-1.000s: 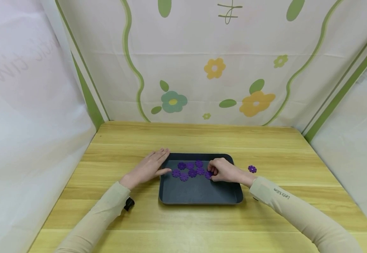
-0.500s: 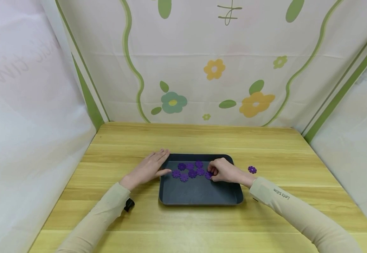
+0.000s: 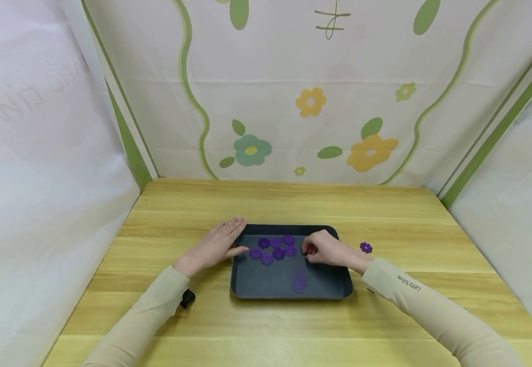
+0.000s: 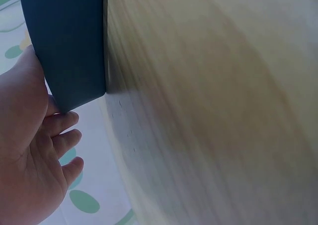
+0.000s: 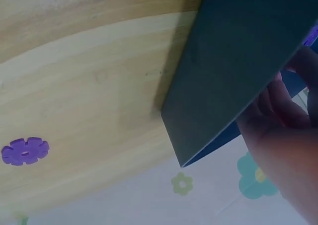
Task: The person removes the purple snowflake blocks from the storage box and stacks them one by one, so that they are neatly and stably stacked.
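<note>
The left hand [image 3: 213, 244] lies flat against the dark tray's [image 3: 335, 289] left rim. The right hand [image 3: 326, 248], fingers curled and holding nothing (the loose purple disc [image 3: 298, 282] lies blurred near the front wall), should pinch that disc's edge gently.

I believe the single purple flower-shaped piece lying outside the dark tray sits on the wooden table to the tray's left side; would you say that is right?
Not quite: the single purple flower-shaped piece lies on the wooden table to the right side of the dark tray, beyond the right hand. The head view shows it; the right wrist view also shows it on the bare wood.
</note>
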The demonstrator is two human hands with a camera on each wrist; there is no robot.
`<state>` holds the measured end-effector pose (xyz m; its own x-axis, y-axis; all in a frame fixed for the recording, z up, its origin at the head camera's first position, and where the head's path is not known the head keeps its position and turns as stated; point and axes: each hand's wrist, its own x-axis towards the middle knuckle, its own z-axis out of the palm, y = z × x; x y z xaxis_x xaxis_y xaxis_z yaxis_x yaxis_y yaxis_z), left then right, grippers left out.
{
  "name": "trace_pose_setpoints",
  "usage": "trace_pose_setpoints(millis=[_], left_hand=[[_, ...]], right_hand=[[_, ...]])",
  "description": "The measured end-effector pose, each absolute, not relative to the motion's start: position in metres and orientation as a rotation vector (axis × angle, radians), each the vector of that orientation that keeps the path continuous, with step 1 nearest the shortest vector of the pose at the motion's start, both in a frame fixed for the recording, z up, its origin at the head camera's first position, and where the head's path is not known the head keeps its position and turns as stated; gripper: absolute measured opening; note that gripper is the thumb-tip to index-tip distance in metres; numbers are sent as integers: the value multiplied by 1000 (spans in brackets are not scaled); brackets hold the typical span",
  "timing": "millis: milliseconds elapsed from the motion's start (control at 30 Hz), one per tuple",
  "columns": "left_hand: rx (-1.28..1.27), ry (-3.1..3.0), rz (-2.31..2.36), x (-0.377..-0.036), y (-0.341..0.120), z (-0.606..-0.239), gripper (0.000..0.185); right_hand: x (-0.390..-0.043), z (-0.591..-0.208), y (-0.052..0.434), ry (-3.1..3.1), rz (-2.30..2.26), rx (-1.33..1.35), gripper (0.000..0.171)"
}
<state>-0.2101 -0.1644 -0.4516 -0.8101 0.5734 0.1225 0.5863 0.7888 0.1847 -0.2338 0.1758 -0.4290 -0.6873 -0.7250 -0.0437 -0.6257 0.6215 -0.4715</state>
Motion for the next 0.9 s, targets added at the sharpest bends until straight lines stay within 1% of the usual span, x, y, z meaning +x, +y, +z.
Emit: trace_pose_setpoints(millis=[233, 367, 567, 900], left_hand=[[-936, -2918, -357, -211, -164, -452, 76], [-938, -2928, -363, -211, -164, -453, 77], [-926, -2952, -360, -211, -164, -453, 78], [-937, -2934, -350, -210, -164, -451, 77]], right_hand=[[-228, -426, 173, 2565, -624, -1048, 8], [-222, -426, 171, 2538, -610, -1057, 9], [-213, -427, 169, 2509, -620, -1132, 10], [-197, -427, 166, 2415, -578, -1268, 21]])
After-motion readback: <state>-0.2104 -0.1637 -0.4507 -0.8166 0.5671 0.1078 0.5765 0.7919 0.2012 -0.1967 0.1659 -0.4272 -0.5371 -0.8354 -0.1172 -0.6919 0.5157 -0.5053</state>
